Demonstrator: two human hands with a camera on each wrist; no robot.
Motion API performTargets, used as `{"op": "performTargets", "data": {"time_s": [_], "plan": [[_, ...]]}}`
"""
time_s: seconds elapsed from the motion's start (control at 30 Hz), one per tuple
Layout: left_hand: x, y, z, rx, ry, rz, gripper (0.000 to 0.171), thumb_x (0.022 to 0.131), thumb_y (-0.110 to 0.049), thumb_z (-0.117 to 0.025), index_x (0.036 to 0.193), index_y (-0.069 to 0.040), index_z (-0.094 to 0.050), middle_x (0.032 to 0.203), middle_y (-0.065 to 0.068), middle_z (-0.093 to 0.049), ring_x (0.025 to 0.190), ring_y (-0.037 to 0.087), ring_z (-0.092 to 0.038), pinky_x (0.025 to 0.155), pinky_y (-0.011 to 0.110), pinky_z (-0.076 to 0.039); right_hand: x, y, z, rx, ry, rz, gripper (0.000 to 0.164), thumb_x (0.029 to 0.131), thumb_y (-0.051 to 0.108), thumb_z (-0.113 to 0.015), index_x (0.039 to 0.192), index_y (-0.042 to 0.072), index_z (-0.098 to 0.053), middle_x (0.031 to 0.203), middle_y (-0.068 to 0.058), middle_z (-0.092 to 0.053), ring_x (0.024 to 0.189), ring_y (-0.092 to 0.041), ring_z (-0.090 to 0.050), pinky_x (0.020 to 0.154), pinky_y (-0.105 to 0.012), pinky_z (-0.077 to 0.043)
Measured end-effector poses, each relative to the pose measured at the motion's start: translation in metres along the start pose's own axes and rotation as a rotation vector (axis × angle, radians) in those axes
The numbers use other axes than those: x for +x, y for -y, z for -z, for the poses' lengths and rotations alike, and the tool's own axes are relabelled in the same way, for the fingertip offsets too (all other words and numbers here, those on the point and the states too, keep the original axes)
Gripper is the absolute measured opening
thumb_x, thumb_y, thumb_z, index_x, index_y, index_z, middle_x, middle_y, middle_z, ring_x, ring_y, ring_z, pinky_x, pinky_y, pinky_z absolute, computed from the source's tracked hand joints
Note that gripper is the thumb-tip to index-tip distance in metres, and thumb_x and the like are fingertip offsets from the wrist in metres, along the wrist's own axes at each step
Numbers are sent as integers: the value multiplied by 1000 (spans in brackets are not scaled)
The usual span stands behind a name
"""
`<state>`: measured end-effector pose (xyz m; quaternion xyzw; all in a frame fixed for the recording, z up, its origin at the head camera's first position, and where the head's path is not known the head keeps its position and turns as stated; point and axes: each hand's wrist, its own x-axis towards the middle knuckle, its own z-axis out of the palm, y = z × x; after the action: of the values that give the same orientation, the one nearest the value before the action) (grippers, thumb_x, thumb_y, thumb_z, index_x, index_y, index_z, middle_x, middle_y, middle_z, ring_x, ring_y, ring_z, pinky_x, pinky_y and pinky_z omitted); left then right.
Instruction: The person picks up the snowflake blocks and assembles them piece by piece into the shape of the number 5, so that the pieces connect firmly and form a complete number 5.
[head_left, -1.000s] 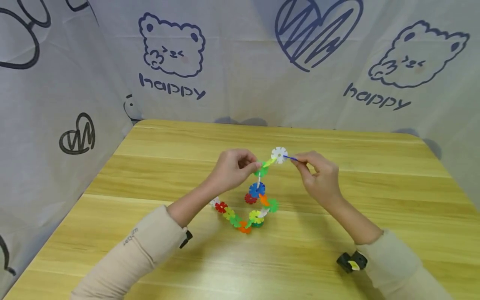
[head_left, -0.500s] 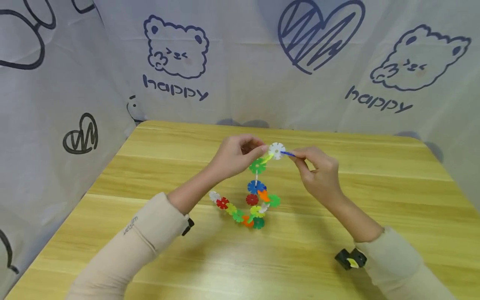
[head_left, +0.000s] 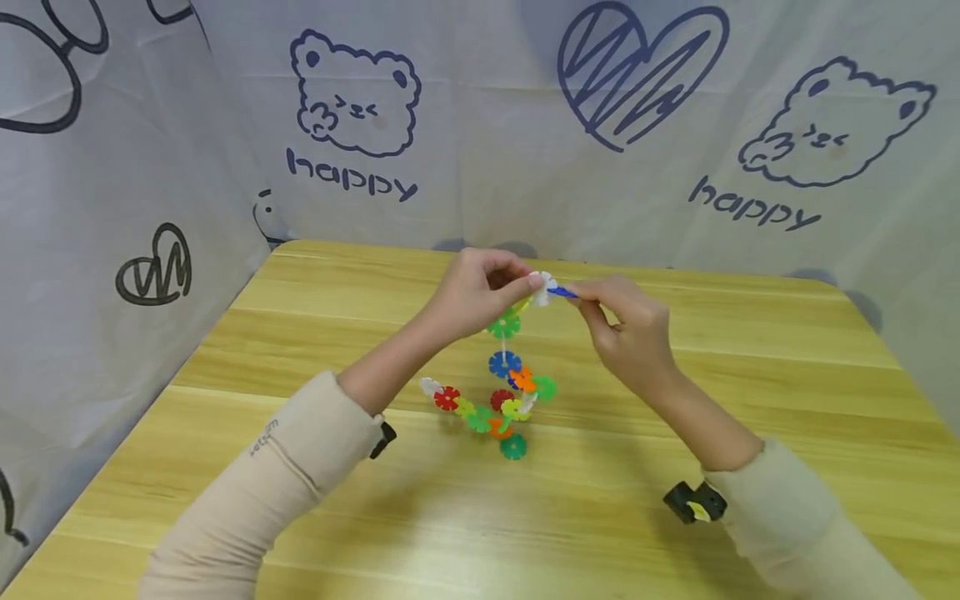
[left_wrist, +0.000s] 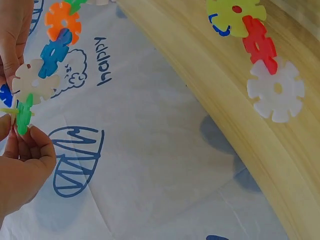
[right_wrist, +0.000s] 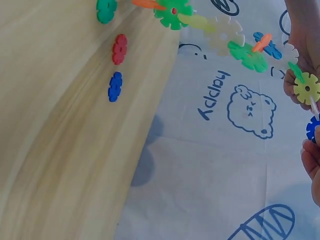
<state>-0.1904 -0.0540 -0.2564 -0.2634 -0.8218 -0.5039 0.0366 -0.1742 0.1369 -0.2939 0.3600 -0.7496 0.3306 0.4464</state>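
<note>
A chain of slotted plastic snowflake discs (head_left: 503, 323) in several colours hangs from my left hand (head_left: 480, 298). Between thumb and fingertips, that hand pinches the chain's upper end, at a white disc (head_left: 542, 293). My right hand (head_left: 636, 329) pinches a blue disc (head_left: 562, 292), seen edge-on, against the white disc's edge. Whether the slots of the two are engaged, I cannot tell. In the right wrist view the blue disc (right_wrist: 312, 128) is partly covered by fingers. The chain's far end is another white disc (left_wrist: 276, 92), seen in the left wrist view.
Loose on the wooden table (head_left: 750, 375) lie a teal disc (right_wrist: 106, 11), a red disc (right_wrist: 119, 49) and a blue disc (right_wrist: 115, 86). A white cloth (head_left: 495, 167) with drawn bears and hearts hangs behind the table and along its left side.
Both hands have risen and shifted a little left, carrying the chain's upper end. My left fingers have moved along from the green disc to the white one; the blue disc stays in my right hand.
</note>
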Motion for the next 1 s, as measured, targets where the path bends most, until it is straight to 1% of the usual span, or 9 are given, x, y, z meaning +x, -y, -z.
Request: {"op": "performTargets", "data": {"time_s": [0.17,0.4,0.5,0.6,0.7,0.73,0.83,0.93,1.0], "plan": [[-1,2,3,3,-59,-40,16,87,-11,-64,91,4,-70,83,16,-69,62,14,-56,56,19,-45,7,1,-2,38,27,-21,15,72,-12,-71,84,-5,-69,76,-16,-68,68,-24,-62,70,-12,-47],[-2,7,11,3,-175,-52,16,87,-11,-65,90,4,-69,84,17,-69,66,17,-58,58,17,-47,5,2,-5,112,29,-166,26,76,-12,-67,101,-8,-67,89,-20,-69,72,-20,-62,72,-9,-47],[-2,9,16,-33,-223,-37,16,87,-11,-64,90,4,-69,83,18,-68,66,16,-56,58,17,-46,-3,2,-5,198,-12,-291,27,77,-13,-65,104,-11,-64,91,-22,-68,76,-8,-61,72,-10,-49],[-2,11,22,-67,-257,-19,18,88,-12,-64,91,5,-68,84,19,-67,66,15,-54,59,16,-45,-16,2,-5,308,-53,-452,23,79,-14,-62,102,-15,-62,90,-5,-69,78,3,-58,70,-10,-48],[-2,13,27,-84,-284,-3,19,88,-12,-64,93,6,-68,87,20,-67,66,13,-53,59,15,-45,-31,2,-6,369,-54,-638,19,83,-10,-61,100,-15,-62,88,12,-66,77,4,-58,68,-10,-48],[-2,13,28,-87,-291,-1,19,88,-12,-64,93,6,-67,87,20,-67,66,11,-53,60,14,-45,-36,2,-6,375,-33,-697,18,84,-7,-61,101,-13,-63,88,14,-66,77,3,-58,67,-10,-48],[-2,14,31,-93,-306,-1,20,88,-11,-63,94,7,-67,88,21,-66,65,9,-51,59,14,-44,-54,4,-10,370,76,-823,19,86,-2,-62,102,-10,-64,91,-5,-70,76,4,-58,67,-11,-49],[-3,16,33,-98,-318,-7,19,88,-10,-63,94,8,-67,87,21,-66,64,6,-50,59,14,-44,-72,10,-17,377,221,-852,18,85,-2,-62,101,-10,-64,94,-24,-67,76,4,-57,68,-13,-50],[-3,18,34,-96,-328,-14,20,88,-11,-63,94,8,-67,87,21,-66,63,5,-50,59,14,-44,-84,14,-23,386,320,-842,19,84,-2,-63,101,-11,-64,94,-25,-67,76,4,-56,69,-15,-50]]}}
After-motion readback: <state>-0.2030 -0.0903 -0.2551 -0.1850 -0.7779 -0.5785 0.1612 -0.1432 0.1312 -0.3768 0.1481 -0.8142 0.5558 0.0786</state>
